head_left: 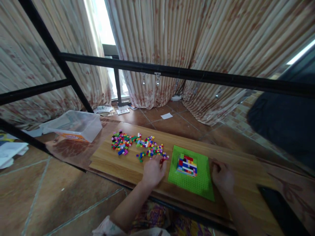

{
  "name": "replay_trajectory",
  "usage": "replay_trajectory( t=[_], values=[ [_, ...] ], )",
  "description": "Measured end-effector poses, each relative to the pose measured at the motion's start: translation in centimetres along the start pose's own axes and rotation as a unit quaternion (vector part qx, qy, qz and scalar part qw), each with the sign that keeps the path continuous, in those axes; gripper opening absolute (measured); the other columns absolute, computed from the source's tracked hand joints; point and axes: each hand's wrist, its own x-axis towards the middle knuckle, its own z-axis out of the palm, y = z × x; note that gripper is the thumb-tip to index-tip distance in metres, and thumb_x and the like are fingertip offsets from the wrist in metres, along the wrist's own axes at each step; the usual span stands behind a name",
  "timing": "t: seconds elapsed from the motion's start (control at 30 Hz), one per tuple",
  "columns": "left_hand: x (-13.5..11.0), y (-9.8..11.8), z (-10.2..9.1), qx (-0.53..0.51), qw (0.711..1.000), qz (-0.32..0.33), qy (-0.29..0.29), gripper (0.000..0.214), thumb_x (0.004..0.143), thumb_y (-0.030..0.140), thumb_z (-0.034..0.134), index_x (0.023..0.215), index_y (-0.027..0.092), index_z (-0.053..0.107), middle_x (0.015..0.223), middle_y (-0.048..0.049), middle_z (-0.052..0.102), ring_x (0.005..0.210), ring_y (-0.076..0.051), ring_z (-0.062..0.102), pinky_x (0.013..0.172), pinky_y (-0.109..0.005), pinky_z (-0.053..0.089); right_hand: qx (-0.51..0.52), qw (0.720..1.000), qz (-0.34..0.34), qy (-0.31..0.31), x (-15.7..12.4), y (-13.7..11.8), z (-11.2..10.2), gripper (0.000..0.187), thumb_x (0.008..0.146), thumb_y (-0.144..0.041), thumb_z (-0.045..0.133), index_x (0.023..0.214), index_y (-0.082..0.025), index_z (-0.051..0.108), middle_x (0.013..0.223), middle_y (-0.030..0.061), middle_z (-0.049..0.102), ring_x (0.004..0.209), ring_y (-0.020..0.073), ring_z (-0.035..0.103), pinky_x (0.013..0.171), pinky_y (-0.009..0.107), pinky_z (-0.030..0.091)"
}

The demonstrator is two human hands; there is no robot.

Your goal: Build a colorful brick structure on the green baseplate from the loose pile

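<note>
My left hand is at the near right end of a loose pile of small coloured toy bricks. Its thumb and fingers come together around a red brick. To the right lies a green studded baseplate, carrying a low block structure in blue, white, red and yellow. My right hand rests on the wood just beyond the baseplate's right edge, fingers curled in. What is inside those fingers, if anything, is hidden.
The bricks and baseplate lie on a wooden board. A clear plastic bin stands to its left, and a dark flat object lies at the right. Black metal bars cross in front of striped curtains.
</note>
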Motion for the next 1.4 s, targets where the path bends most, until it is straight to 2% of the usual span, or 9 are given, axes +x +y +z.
replay_trajectory(
  t=[0.17,0.27,0.37,0.5,0.83,1.0,1.17,1.27,1.4],
  values=[
    [-1.5,-5.9,-2.5,0.037,0.998,-0.010,0.050,0.018,0.090,0.029,0.045,0.092,0.021,0.061,0.090,-0.0042,0.063,0.076,-0.014,0.061,0.069,-0.024,0.046,0.104,0.990,0.086,0.030,0.0,-3.5,-2.3,0.038,0.084,-0.038,0.044,0.097,-0.011,0.068,0.090,0.0148,0.067,0.077,0.0247,0.060,0.072,0.037,0.047],
    [-1.7,-8.1,-2.7,0.033,0.996,0.028,0.080,0.015,0.089,0.024,0.047,0.094,0.021,0.060,0.094,-0.0048,0.062,0.082,-0.015,0.061,0.073,-0.025,0.049,0.203,0.978,0.048,0.029,-0.9,-9.8,-4.2,0.034,0.087,-0.040,0.046,0.100,-0.015,0.066,0.099,0.0120,0.067,0.090,0.0238,0.061,0.082,0.038,0.047],
    [-1.6,-9.2,-2.3,0.009,0.991,0.063,0.115,0.016,0.086,0.020,0.050,0.099,0.020,0.059,0.098,-0.0065,0.062,0.088,-0.017,0.061,0.079,-0.029,0.051,0.294,0.950,-0.065,-0.079,-2.3,-16.9,-4.8,0.027,0.089,-0.038,0.048,0.099,-0.021,0.066,0.103,0.0079,0.067,0.095,0.0209,0.061,0.085,0.036,0.048],
    [-1.7,-9.8,-2.1,-0.034,0.989,0.074,0.122,0.017,0.085,0.018,0.052,0.100,0.020,0.058,0.099,-0.0065,0.062,0.092,-0.018,0.060,0.081,-0.030,0.051,0.334,0.913,-0.159,-0.174,-3.0,-23.9,-2.7,0.023,0.091,-0.031,0.046,0.099,-0.022,0.066,0.101,0.0070,0.066,0.096,0.0197,0.061,0.086,0.035,0.049],
    [-2.0,-9.8,-2.2,-0.129,0.985,0.049,0.106,0.020,0.085,0.011,0.046,0.100,0.019,0.057,0.099,-0.0078,0.059,0.091,-0.017,0.058,0.081,-0.029,0.050,0.212,0.912,-0.266,-0.230,1.0,-34.2,5.2,0.025,0.089,-0.024,0.046,0.104,-0.019,0.066,0.100,0.0089,0.067,0.098,0.0221,0.057,0.089,0.034,0.042],
    [-2.0,-10.0,-2.1,-0.132,0.985,0.038,0.102,0.022,0.080,0.006,0.047,0.095,0.019,0.057,0.095,-0.0069,0.059,0.088,-0.017,0.057,0.079,-0.028,0.049,0.142,0.926,-0.260,-0.233,0.5,-35.8,6.8,0.023,0.087,-0.027,0.052,0.103,-0.018,0.067,0.097,0.0104,0.068,0.095,0.0250,0.056,0.089,0.038,0.039],
    [-2.0,-10.1,-2.1,-0.138,0.985,0.036,0.096,0.021,0.080,0.007,0.047,0.095,0.019,0.058,0.093,-0.0065,0.058,0.088,-0.017,0.057,0.078,-0.027,0.048,0.298,0.904,-0.202,-0.230,-0.7,-34.7,5.8,0.022,0.087,-0.027,0.051,0.096,-0.020,0.069,0.094,0.0080,0.070,0.095,0.0230,0.058,0.091,0.039,0.041],
    [-2.0,-10.1,-2.1,-0.145,0.984,0.034,0.098,0.018,0.085,0.012,0.046,0.095,0.019,0.058,0.094,-0.0067,0.058,0.088,-0.017,0.058,0.077,-0.027,0.048,0.465,0.844,-0.073,-0.257,-1.5,-33.4,3.8,0.024,0.085,-0.034,0.054,0.099,-0.021,0.069,0.099,0.0070,0.070,0.091,0.0208,0.062,0.084,0.037,0.047],
    [-1.9,-9.9,-2.3,-0.147,0.983,0.035,0.101,0.015,0.090,0.017,0.044,0.094,0.020,0.059,0.093,-0.0068,0.059,0.086,-0.016,0.058,0.076,-0.027,0.048,0.604,0.718,0.132,-0.320,-2.7,-32.0,0.9,0.030,0.075,-0.041,0.067,0.098,-0.023,0.070,0.094,0.0036,0.072,0.076,0.0170,0.064,0.074,0.034,0.052]
  ],
)
